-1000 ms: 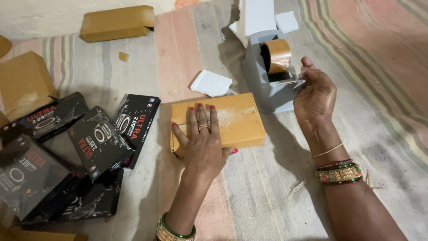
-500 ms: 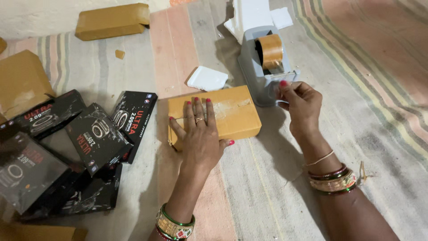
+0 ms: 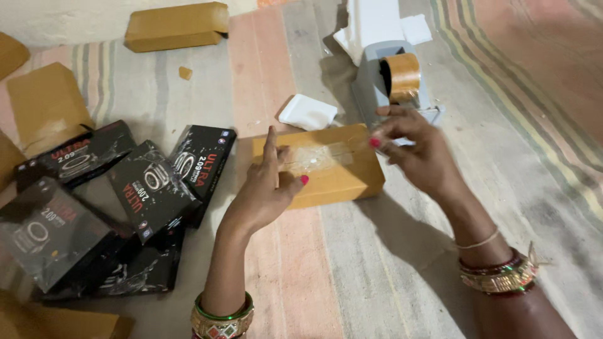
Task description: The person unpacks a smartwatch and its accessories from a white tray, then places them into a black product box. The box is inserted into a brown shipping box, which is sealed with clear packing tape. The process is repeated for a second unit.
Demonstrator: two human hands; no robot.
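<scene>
A tan cardboard box lies on the striped mat in the middle. A strip of clear tape runs across its top. My left hand rests on the box's left end, index finger pressing down on the tape. My right hand hovers at the box's right end, fingertips pinching the other end of the tape strip. Just behind my right hand stands a grey tape dispenser with a brown roll.
Several black product boxes lie in a heap at the left. More tan cardboard boxes sit at the back and far left. A small white packet lies behind the box. White foam pieces stand behind the dispenser.
My right hand came away from the dispenser with a strip of tape and laid it across the box. My left hand shifted from flat on the box to pressing the tape.
</scene>
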